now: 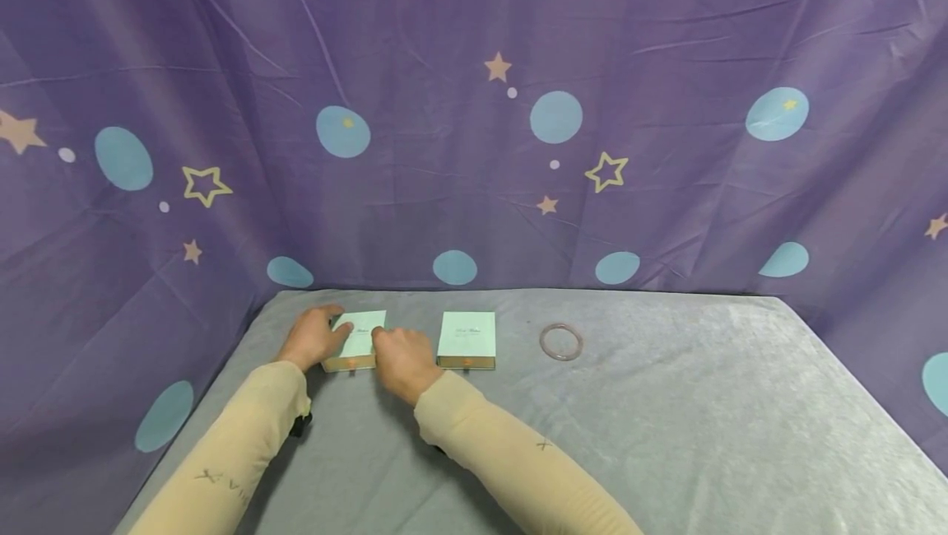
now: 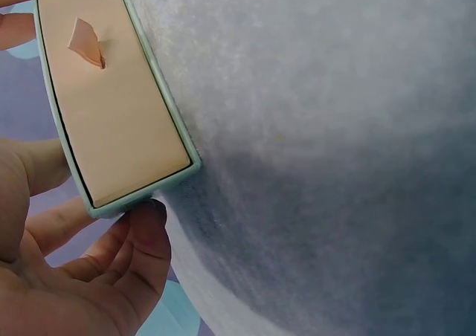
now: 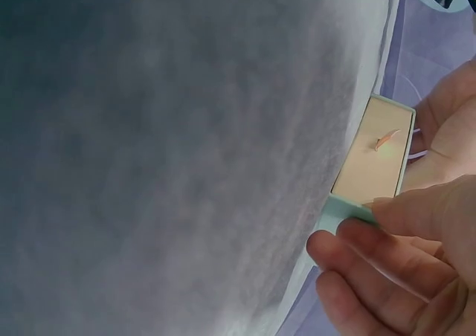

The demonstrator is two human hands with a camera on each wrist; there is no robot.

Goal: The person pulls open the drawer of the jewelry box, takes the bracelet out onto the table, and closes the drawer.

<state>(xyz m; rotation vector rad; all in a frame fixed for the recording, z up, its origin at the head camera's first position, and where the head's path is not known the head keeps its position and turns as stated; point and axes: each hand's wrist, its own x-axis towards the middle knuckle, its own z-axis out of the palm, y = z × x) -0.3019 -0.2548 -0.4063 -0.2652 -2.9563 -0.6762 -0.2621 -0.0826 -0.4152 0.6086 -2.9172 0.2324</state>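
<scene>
A pale mint box (image 1: 363,341) with a peach drawer front (image 2: 119,128) lies at the left of the table, small print on its lid. A short tab (image 2: 87,43) sticks out of the drawer front, which sits flush in its sleeve. My left hand (image 1: 309,339) holds the box's left side, thumb over the lid and fingers bent around the end. At the right side, my right hand (image 1: 406,360) grips the near corner between thumb and fingers. In the right wrist view the same box (image 3: 372,165) shows between both hands.
A second mint box (image 1: 467,336) of the same kind lies just right of my right hand. Farther right is a thin translucent pinkish bangle (image 1: 560,358). Grey cloth (image 1: 704,411) covers the table, and a purple curtain (image 1: 444,173) hangs behind it.
</scene>
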